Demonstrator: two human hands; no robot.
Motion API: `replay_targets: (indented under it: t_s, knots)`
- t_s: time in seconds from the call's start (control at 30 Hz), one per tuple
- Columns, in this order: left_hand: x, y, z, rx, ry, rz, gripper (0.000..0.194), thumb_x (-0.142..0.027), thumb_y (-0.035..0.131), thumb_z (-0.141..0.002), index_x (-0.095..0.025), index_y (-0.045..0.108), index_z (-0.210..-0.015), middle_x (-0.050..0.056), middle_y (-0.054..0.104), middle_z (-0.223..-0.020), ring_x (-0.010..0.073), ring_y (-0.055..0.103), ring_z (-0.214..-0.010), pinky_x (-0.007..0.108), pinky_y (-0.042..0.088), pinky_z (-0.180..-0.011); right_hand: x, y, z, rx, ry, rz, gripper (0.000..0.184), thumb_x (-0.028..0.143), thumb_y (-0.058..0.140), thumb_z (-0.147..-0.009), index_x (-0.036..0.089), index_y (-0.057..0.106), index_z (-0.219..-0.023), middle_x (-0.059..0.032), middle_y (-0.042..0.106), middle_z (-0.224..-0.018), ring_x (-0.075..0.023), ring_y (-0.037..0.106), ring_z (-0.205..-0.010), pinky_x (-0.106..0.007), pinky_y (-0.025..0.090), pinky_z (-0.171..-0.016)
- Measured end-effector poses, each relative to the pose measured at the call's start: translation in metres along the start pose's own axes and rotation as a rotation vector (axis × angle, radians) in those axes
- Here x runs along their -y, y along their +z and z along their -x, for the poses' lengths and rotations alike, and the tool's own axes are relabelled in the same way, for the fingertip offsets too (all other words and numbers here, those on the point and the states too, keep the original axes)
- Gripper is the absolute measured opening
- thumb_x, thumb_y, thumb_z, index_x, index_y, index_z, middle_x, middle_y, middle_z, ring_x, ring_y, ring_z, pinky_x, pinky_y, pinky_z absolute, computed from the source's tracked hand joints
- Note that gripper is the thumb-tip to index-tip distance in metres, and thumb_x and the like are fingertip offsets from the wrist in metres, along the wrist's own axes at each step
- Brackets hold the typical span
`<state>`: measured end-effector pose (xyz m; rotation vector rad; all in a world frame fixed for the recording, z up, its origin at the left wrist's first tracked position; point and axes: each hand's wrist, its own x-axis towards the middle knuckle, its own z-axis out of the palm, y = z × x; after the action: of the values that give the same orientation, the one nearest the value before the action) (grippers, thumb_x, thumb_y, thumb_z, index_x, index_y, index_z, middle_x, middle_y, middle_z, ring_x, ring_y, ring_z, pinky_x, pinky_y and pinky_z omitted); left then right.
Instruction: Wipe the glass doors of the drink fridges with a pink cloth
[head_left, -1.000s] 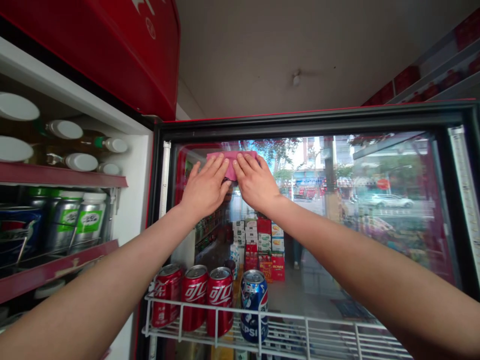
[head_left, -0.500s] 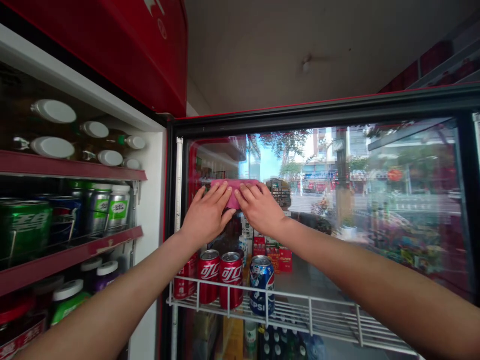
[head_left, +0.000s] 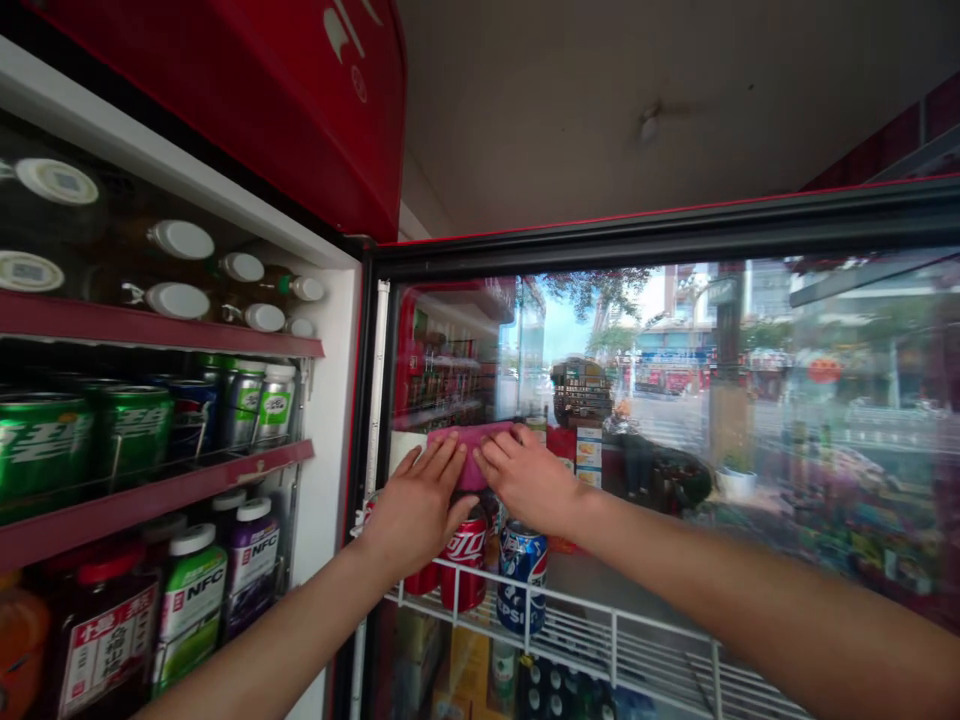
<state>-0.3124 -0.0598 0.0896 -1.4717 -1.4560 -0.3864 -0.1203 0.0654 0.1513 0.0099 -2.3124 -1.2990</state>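
L hand, R hand palms fwd on pink cloth.

On the white wire rack, upright red cans with a blue Pepsi can to their right.

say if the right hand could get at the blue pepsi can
Probably yes: the right hand, on the pink cloth, is just above the blue Pepsi can, whose upper part clears the white wire rail.
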Motion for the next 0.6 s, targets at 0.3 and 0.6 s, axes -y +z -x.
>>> replay_targets:
  t_s: [0.3, 0.6]
  knots:
    - [0.003, 0.013, 0.014, -0.009, 0.021, -0.012, 0.072, -0.052, 0.049, -0.111, -0.015, 0.038, -0.172, 0.016, 0.04, -0.179, 0.0325, 0.043, -0.165, 0.062, 0.039, -0.133, 0.002, 0.021, 0.008, -0.144, -0.029, 0.052, 0.047, 0.03, 0.058, -0.107, 0.007, 0.068, -0.147, -0.0193, 0.071, -0.146, -0.0349, 0.06, -0.133, -0.066, 0.045, -0.124]
    - [0.04, 0.012, -0.023, -0.041, 0.025, -0.002, 0.074, -0.048, 0.048, -0.111, -0.013, 0.033, -0.174, 0.016, 0.032, -0.182, 0.0329, 0.034, -0.17, 0.064, 0.028, -0.139, -0.027, 0.004, -0.019, -0.115, 0.079, 0.115, 0.049, 0.022, 0.053, -0.108, 0.01, 0.063, -0.154, -0.0195, 0.067, -0.157, -0.0358, 0.059, -0.143, -0.069, 0.044, -0.127]
